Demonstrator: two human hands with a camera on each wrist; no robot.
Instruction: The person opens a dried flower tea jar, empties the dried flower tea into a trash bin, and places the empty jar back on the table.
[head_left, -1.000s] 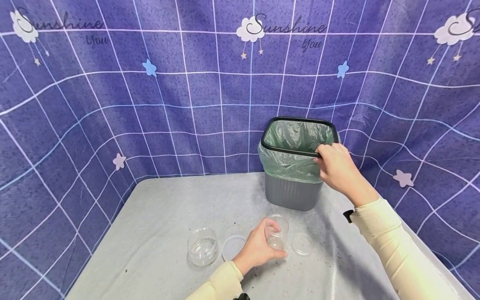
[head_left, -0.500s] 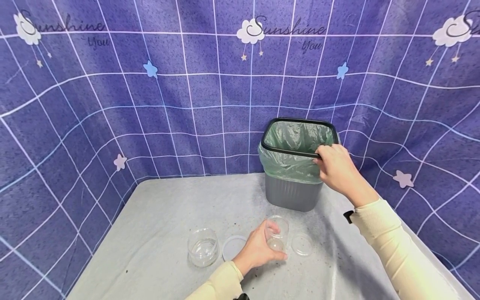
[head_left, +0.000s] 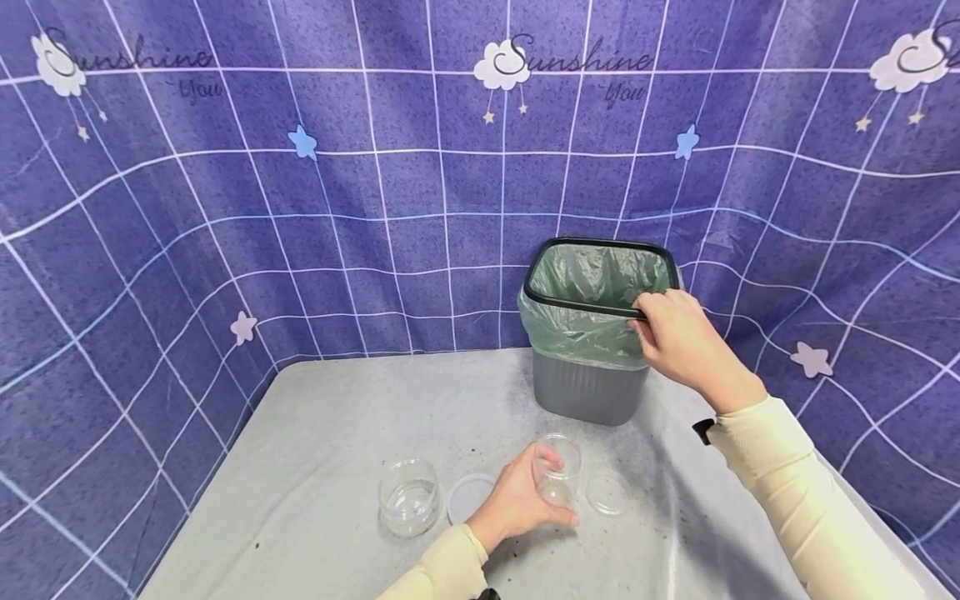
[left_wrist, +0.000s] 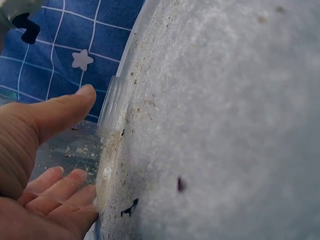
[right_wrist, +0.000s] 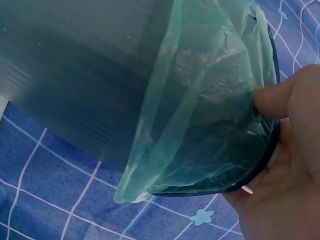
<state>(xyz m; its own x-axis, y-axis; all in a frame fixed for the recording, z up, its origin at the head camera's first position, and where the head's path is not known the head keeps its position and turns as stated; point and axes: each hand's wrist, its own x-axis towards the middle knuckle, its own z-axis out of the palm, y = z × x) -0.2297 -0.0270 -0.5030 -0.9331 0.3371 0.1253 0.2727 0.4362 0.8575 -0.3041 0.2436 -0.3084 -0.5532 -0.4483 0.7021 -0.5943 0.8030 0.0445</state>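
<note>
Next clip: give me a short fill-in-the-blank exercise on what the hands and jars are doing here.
1. The right hand grips the black rim of the grey ____, lined with a green bag.
2. The left hand holds a clear ____ standing on the table.
3. A second clear jar stands to the ____ of the held one, as the head view shows it.
4. Two round lids lie ____ on the table.

Missing words: bin; jar; left; flat

Head view: bright, even, diffuse light. Soft shadow right of jar [head_left: 557, 471] on table [head_left: 337, 450]. Strong wide-angle bend, backdrop [head_left: 225, 208] grid lines bow toward edges. Left wrist view: table surface soft, grainy, out of focus; left hand [left_wrist: 40, 165] close, fairly sharp. Right wrist view: bin [right_wrist: 75, 75] wall blurred; highlights glint on bag [right_wrist: 210, 100].
</note>
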